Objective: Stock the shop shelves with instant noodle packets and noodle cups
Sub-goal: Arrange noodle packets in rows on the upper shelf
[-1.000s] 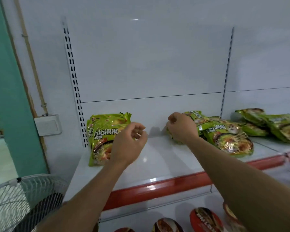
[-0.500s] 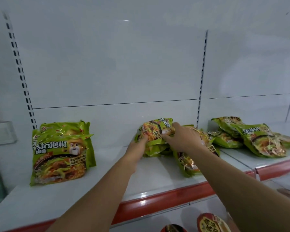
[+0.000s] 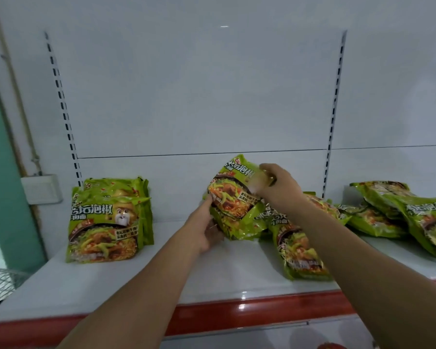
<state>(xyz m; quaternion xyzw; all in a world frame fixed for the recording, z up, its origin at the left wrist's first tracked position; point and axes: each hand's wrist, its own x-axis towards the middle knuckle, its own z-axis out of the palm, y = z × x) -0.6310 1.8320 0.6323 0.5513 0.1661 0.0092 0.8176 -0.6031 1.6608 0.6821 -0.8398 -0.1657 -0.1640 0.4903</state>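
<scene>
So that it can maybe stand like the neat stack (image 3: 106,222) at nine o'clock, the left hand (image 3: 207,230) and right hand (image 3: 277,190) grip a green noodle packet (image 3: 234,195).

Overall level: bright, even and diffuse, with a cool white cast
Source cue: one small bright reflection high on the back panel (image 3: 224,26)
Glare: white spots on the front of the shelf (image 3: 237,273) and on its red edge strip (image 3: 242,306); sheen on the foil of the held packet (image 3: 233,195)
Shadows: soft and faint, beneath both forearms and behind the left packet stack (image 3: 106,220)
Blur: fingers of the right hand (image 3: 282,190) smeared; right-edge packets (image 3: 418,217) soft
Distortion: slotted rail (image 3: 61,102) leans and bows; frame corners stretched
</scene>
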